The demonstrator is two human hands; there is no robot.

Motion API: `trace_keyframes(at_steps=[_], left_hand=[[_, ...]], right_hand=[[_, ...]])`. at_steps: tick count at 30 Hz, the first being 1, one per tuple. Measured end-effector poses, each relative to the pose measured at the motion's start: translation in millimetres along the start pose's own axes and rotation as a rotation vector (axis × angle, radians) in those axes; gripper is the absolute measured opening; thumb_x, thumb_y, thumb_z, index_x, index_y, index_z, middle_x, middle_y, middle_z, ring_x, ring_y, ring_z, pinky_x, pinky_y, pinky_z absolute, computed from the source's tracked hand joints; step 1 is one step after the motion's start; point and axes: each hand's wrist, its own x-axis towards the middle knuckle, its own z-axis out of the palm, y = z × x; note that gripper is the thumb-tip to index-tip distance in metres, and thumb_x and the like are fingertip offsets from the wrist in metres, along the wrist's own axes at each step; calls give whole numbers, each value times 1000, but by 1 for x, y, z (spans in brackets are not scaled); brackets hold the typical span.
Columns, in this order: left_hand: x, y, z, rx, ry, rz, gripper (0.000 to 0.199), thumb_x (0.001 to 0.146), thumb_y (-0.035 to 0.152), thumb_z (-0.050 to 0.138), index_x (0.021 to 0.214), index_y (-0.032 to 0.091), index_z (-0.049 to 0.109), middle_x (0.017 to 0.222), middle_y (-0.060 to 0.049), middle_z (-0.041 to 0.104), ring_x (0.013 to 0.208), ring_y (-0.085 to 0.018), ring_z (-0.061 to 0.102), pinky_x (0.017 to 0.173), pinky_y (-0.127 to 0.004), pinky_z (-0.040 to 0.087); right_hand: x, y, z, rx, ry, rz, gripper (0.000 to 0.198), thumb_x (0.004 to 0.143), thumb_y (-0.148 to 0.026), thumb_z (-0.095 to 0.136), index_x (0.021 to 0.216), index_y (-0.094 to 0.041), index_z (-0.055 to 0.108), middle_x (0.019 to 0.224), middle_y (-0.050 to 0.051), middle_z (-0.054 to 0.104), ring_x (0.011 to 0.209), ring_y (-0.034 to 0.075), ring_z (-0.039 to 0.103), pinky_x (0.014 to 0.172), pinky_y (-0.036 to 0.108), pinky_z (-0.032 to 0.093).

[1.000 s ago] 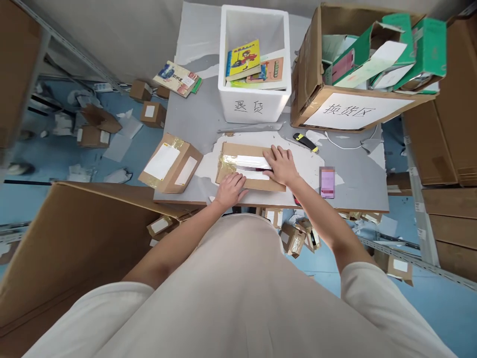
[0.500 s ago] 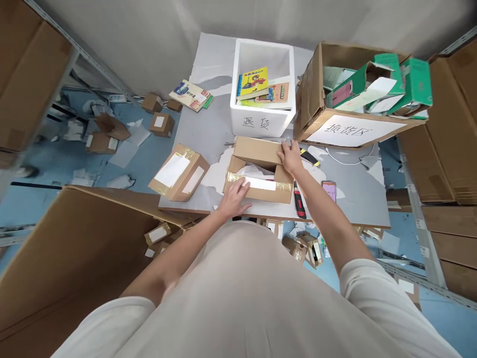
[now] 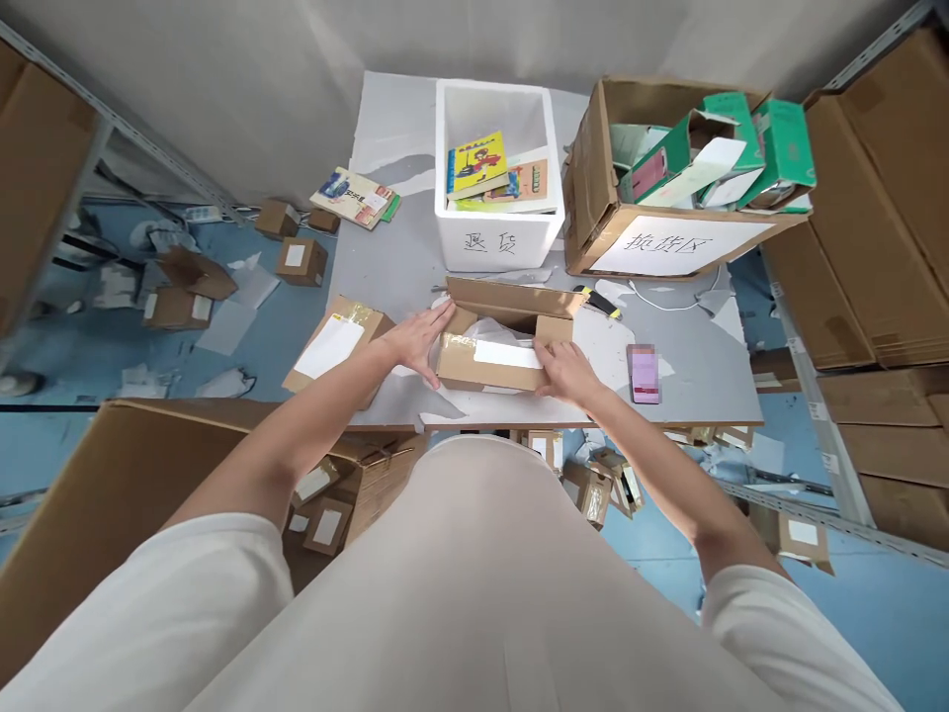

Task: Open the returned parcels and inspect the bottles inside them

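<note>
An opened cardboard box (image 3: pixel 485 376) lies on the table in front of me, its long back flap (image 3: pixel 511 294) raised. White wrapping (image 3: pixel 493 331) shows inside, and a white label is on its front. My left hand (image 3: pixel 421 341) rests against the box's left end with fingers stretched and thumb apart. At the front right corner, my right hand (image 3: pixel 567 374) has its fingers bent over the box edge. A black-and-yellow box cutter (image 3: pixel 599 302) lies just behind the right end. A second cardboard box (image 3: pixel 337 341) with a white label stands to the left, partly behind my left forearm.
Behind the box are a white foam bin (image 3: pixel 498 242) with books and a large carton (image 3: pixel 585 208) of green boxes. A phone (image 3: pixel 644 374) lies right, books (image 3: pixel 354 198) lie back left. A big open carton (image 3: pixel 170 475) stands by the table's front left edge.
My left hand has moved from the box's front to its left end. My right hand has come from the back right corner to the front right. The red-and-black cutter is no longer visible.
</note>
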Motion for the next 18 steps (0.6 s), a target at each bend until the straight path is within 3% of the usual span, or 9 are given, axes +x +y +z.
trace_keyframes(at_steps=[4,7,9,12,15,18], left_hand=[[-2,5,8,24,33,-17,141,56,82,61,153,-3,4,158,-31,11,148,-39,14,118,-47,11],[-2,8,13,42,50,-35,139,57,82,59,153,-2,3,158,-30,11,149,-38,13,119,-47,7],[-2,8,12,59,33,-37,140,57,82,59,152,-2,0,159,-29,11,149,-38,13,119,-46,5],[-4,5,4,88,-26,-20,142,57,82,59,152,-2,-3,159,-29,7,149,-38,10,119,-46,4],[-7,11,-12,110,-101,-20,137,59,82,57,153,1,0,160,-26,8,149,-38,8,118,-47,2],[-6,40,-28,141,-83,-155,117,69,78,54,153,4,19,157,-25,25,146,-40,18,116,-55,5]], right_hand=[[-32,-16,14,-53,126,50,32,94,-25,48,122,-15,60,108,17,66,97,28,58,86,39,38],[-69,-27,44,-52,189,-66,40,95,-13,35,127,-17,59,122,16,65,110,26,57,94,40,37],[-87,-31,66,-40,211,-159,44,94,-11,37,134,-14,55,138,15,57,128,26,49,103,42,35],[-97,-31,81,-15,176,-191,44,95,-15,37,135,-11,55,144,16,51,135,28,45,107,45,36],[-86,-24,60,51,35,-115,42,98,-23,34,130,-15,60,140,14,56,121,25,58,94,37,48],[-57,-17,20,46,-109,-9,41,97,-21,37,131,-21,59,132,12,62,101,22,67,77,31,51]])
